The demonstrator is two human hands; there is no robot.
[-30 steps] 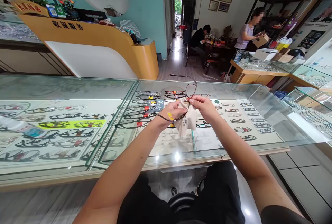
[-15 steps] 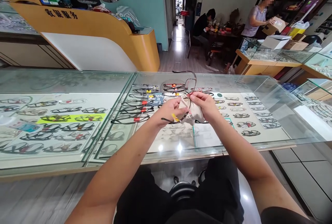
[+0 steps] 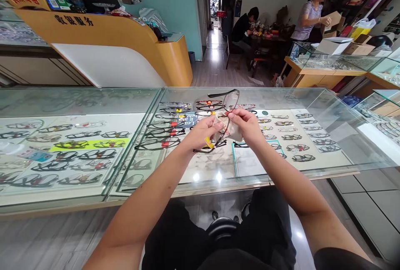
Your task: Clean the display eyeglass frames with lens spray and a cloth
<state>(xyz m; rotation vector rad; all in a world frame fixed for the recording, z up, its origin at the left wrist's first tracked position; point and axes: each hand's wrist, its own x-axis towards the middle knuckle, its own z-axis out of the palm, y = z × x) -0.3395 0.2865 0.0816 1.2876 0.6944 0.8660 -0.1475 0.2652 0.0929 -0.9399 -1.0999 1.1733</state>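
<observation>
The eyeglasses [image 3: 222,93] have just tilted; left grip [image 3: 204,131] and right grip [image 3: 246,125] clamp cloth [image 3: 233,133] on them, leaving the upper lens [image 3: 231,101] clear above.

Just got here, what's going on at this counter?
Someone's left hand and right hand hold a pair of glasses over a glass display case, with a pale cloth bunched against the frame. One temple points up and away; a yellow tag hangs near the left wrist. Other glasses lie in rows in the case. Behind, one person sits at a table and another stands handling a cardboard box.
</observation>
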